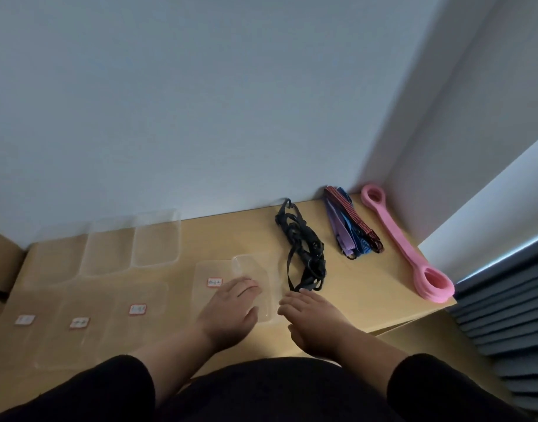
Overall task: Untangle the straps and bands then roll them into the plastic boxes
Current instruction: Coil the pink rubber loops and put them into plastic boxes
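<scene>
Straps and bands lie in three separate heaps on the right half of the pale wooden table (368, 303), beyond the hands. Nearest, the left hand (228, 312) rests flat, fingers relaxed, on a clear plastic lid (206, 269) bearing a red-edged label; a clear plastic box (255, 269) sits at its fingertips. The right hand (313, 315) lies just beside it, fingers straight and loosely spread, holding nothing, its fingertips close to the lower end of the black strap tangle (304, 248), a knotted bunch of thin webbing. Further right lies a flat bundle of woven bands (351, 226) in purple, blue and dark red stripes. Beyond that, near the table's right edge, stretches the pink band (404, 245), smooth and rubbery, looped at both ends. To the left, more clear labelled lids (78, 322) lie flat, with translucent boxes (156, 242) behind them against the wall.
</scene>
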Tool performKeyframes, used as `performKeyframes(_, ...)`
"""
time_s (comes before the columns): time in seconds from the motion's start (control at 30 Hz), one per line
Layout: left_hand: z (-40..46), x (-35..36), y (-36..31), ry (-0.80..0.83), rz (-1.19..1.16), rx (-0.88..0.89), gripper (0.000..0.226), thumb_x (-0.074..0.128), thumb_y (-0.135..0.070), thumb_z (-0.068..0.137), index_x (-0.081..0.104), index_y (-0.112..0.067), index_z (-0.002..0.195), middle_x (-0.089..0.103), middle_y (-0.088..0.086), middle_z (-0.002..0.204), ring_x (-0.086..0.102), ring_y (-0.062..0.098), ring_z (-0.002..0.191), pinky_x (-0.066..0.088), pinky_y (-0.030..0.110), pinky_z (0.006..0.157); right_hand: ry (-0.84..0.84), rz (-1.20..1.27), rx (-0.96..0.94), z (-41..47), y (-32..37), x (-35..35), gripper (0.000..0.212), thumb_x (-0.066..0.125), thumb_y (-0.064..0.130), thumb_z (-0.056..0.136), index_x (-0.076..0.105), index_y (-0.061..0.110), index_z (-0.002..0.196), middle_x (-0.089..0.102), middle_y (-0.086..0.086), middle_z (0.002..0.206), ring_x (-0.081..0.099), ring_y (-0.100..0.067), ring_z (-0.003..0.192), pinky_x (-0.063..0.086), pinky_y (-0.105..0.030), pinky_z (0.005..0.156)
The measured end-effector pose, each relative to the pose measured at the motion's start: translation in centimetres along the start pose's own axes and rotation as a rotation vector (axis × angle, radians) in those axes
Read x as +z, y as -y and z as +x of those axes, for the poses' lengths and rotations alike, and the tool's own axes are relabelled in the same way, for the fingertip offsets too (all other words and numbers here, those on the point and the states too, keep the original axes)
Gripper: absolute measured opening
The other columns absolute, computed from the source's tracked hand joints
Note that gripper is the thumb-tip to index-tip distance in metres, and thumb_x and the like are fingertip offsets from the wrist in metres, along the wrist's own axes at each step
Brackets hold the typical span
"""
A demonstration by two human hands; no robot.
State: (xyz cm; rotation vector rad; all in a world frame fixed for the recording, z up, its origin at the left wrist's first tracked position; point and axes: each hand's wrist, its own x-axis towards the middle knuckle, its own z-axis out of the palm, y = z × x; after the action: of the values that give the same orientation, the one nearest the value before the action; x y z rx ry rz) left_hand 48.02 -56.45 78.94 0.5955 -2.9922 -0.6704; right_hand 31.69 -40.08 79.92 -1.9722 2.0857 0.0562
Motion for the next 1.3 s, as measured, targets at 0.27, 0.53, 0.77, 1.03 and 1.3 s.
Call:
performKeyframes(0.27, 8.1, 2.1, -9.2, 0.056, 0.029, -0.013, 0.064, 0.025, -0.040, 0.093, 0.043, -0.015, 0.148, 0.039, -0.002, 0.155, 0.028, 0.012, 0.145, 0.006, 0.019, 0.115, -0.003, 0.005, 0.036, -3.6, -11.7, -1.5, 0.058, 0.043, 0.018, 0.100, 0.029, 0.021, 0.156, 0.028, 0.000, 0.164, 0.014, -0.017, 0.154, 0.003, -0.033, 0.121)
performKeyframes(0.53, 16.3, 5.1, -18.1, 0.185, 0.044, -0.046, 0.057, 0.034, -0.036, 0.098, 0.038, -0.014, 0.150, 0.035, -0.001, 0.155, 0.028, 0.015, 0.143, 0.022, 0.028, 0.117, 0.006, 0.013, 0.220, -10.1, -22.3, -1.5, 0.058, 0.044, 0.024, 0.099, 0.030, 0.016, 0.155, 0.031, -0.006, 0.161, 0.026, -0.025, 0.149, 0.016, -0.040, 0.123)
performKeyframes(0.77, 21.9, 8.8, -24.8, 0.297, 0.008, -0.015, 0.051, 0.042, -0.030, 0.099, 0.040, -0.018, 0.149, 0.036, 0.000, 0.154, 0.033, 0.015, 0.140, 0.030, 0.030, 0.113, 0.031, -0.011, 0.431, -15.9, -28.4, -0.2, 0.041, 0.049, 0.026, 0.096, 0.050, 0.019, 0.137, 0.051, -0.003, 0.139, 0.046, -0.026, 0.130, 0.031, -0.039, 0.115)
performKeyframes(1.03, 23.9, 10.7, -27.9, 0.360, -0.031, -0.015, 0.055, 0.044, -0.026, 0.098, 0.037, -0.013, 0.151, 0.032, 0.003, 0.157, 0.027, 0.015, 0.145, 0.021, 0.026, 0.116, 0.046, 0.008, 0.375, -18.9, -31.4, 0.6, 0.034, 0.056, 0.037, 0.099, 0.053, 0.031, 0.132, 0.059, 0.003, 0.128, 0.050, -0.023, 0.120, 0.030, -0.040, 0.112)
performKeyframes(1.3, 24.3, 9.1, -28.3, 0.257, -0.140, -0.124, 0.061, 0.050, -0.027, 0.095, 0.030, -0.025, 0.152, 0.033, -0.003, 0.157, 0.028, 0.014, 0.144, 0.026, 0.032, 0.117, -0.229, 0.157, 0.206, -17.6, -31.7, -2.5, 0.042, 0.031, 0.047, 0.102, 0.060, 0.032, 0.128, 0.064, 0.011, 0.124, 0.056, -0.012, 0.118, 0.040, -0.035, 0.110)
